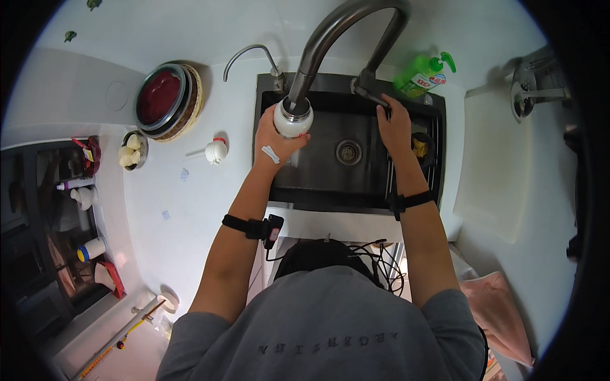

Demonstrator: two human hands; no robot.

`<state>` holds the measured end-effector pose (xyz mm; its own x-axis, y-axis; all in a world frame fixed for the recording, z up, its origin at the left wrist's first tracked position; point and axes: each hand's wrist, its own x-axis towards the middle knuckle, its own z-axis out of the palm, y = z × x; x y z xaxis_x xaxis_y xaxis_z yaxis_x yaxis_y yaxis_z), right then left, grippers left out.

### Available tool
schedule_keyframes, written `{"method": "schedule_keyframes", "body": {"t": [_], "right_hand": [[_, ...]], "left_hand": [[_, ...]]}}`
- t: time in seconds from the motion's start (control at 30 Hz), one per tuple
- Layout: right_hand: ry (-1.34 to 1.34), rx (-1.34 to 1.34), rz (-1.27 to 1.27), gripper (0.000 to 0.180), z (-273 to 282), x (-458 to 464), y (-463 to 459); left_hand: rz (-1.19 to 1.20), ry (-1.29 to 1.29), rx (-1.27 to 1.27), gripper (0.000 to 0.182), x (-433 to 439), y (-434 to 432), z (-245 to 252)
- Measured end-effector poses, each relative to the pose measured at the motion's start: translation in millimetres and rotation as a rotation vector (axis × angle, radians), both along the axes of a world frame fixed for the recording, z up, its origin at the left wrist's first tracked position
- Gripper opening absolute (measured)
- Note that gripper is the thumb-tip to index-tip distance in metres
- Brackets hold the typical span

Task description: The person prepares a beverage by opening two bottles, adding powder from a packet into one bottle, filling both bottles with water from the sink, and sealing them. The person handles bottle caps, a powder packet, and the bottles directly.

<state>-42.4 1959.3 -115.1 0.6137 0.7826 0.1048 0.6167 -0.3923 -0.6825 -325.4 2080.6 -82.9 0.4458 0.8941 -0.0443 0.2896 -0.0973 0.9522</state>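
Observation:
My left hand (279, 138) is closed around a white flask (294, 125) with a metal neck and open mouth, held upright over the left part of the dark sink (324, 178). The spout of the large metal faucet (324, 43) points down at the flask's mouth. Whether water runs cannot be told. My right hand (394, 125) is at the faucet's lever handle (374, 96), its fingers touching or close to the lever's end. On the counter left of the sink lies a white lid with a red ring and a thin stem (216, 152).
A green soap pump bottle (423, 76) stands behind the sink's right corner. A small curved tap (252, 47) rises at its back left. Stacked basins in a wicker basket (198, 102) and a bowl of pale pieces (133, 152) are further left. A pink cloth (498, 312) hangs at lower right.

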Motion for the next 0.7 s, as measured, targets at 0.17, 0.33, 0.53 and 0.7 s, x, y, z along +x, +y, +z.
{"method": "schedule_keyframes", "body": {"t": [0.17, 0.33, 0.53, 0.7], "right_hand": [[0.086, 0.160, -0.072, 0.051, 6.8, -15.8, -25.9], [0.116, 0.075, -0.082, 0.051, 11.6, -42.4, -41.2], [0.171, 0.043, -0.102, 0.049, 12.3, -63.3, -40.9], [0.236, 0.062, -0.100, 0.051, 11.2, -75.5, -41.8]], "left_hand": [[0.012, 0.012, -0.017, 0.082, 0.4, 7.1, -12.4], [-0.024, 0.012, 0.016, 0.085, -2.1, 9.4, -13.9], [-0.069, 0.059, -0.007, 0.086, -4.6, 10.6, -13.1], [-0.055, 0.108, -0.020, 0.088, -6.1, 9.1, -18.8]]}}
